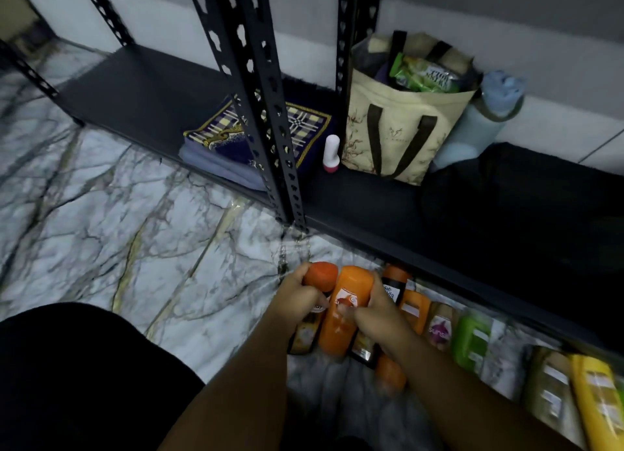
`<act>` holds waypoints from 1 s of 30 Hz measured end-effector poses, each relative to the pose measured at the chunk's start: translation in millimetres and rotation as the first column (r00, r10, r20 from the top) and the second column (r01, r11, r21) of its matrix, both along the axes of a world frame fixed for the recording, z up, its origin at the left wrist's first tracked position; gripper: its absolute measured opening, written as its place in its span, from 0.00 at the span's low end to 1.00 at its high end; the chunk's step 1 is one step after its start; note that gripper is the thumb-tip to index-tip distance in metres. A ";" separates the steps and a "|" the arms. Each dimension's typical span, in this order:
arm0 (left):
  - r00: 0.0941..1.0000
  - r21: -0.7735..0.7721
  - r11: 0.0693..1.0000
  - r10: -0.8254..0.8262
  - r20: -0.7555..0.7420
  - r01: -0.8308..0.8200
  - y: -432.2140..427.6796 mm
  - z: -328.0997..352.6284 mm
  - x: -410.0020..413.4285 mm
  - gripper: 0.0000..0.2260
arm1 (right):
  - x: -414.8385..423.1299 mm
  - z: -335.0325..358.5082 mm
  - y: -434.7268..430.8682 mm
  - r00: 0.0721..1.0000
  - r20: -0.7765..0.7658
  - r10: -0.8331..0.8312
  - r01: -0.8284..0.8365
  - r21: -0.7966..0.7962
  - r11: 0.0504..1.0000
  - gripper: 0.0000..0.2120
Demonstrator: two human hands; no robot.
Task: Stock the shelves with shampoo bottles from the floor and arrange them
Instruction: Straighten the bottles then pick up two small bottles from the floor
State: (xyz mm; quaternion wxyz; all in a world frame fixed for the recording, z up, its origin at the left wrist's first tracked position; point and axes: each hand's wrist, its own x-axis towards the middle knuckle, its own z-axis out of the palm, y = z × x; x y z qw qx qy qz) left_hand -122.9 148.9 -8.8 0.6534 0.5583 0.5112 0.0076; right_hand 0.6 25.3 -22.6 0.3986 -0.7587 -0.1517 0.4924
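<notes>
Several shampoo bottles lie in a row on the marble floor point(101, 231) in front of the black metal shelf point(162, 89). My left hand point(297, 298) grips a dark bottle with an orange cap point(322, 275) at the row's left end. My right hand point(374, 312) grips the orange bottle point(341, 329) beside it. Further right lie a dark bottle with an orange cap point(395, 281), a small orange bottle point(415, 308), a purple-labelled bottle point(439, 329), a green bottle point(472, 342) and a yellow bottle point(597, 400).
The bottom shelf holds a folded patterned cloth point(216, 143), a small white and pink bottle point(331, 153), a beige tote bag point(401, 119) with snack packets and a blue water bottle point(479, 119). Slotted black uprights point(256, 96) stand in front. Dark clothing point(84, 376) fills the lower left.
</notes>
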 end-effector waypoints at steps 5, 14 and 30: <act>0.995 0.131 0.988 -0.088 0.041 0.082 -9.9 27.1 -21.6 0.23 | -22.5 24.0 -22.0 0.978 0.206 0.025 -0.049 0.115 0.992 0.27; 0.966 0.435 0.870 -0.258 0.004 0.231 -32.5 39.7 -43.4 0.18 | -32.4 29.9 -50.9 0.877 0.438 0.197 -0.246 0.057 0.968 0.22; 0.916 0.658 0.639 -0.321 -0.242 0.398 -33.7 34.9 -36.9 0.16 | -28.6 43.1 -33.3 0.765 0.603 0.225 -0.265 -0.023 0.964 0.19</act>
